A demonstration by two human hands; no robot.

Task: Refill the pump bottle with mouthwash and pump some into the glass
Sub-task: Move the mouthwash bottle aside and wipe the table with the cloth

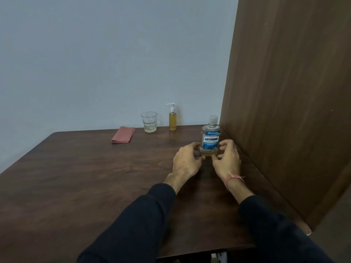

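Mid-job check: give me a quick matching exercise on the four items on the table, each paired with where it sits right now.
Things:
1. Folded pink cloth
2. Clear drinking glass
3. Amber pump bottle with a white pump head
4. Clear mouthwash bottle with a blue label

Places:
A. Between both hands, near the brown wooden panel
B. Farthest left of the four
C. Just right of the glass, by the wall
D. Between the cloth and the pump bottle

Pairs: 1-B, 2-D, 3-C, 4-A

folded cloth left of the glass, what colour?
Salmon pink, plain with no pattern. The folded cloth shows clearly in the head view, lying on the table.
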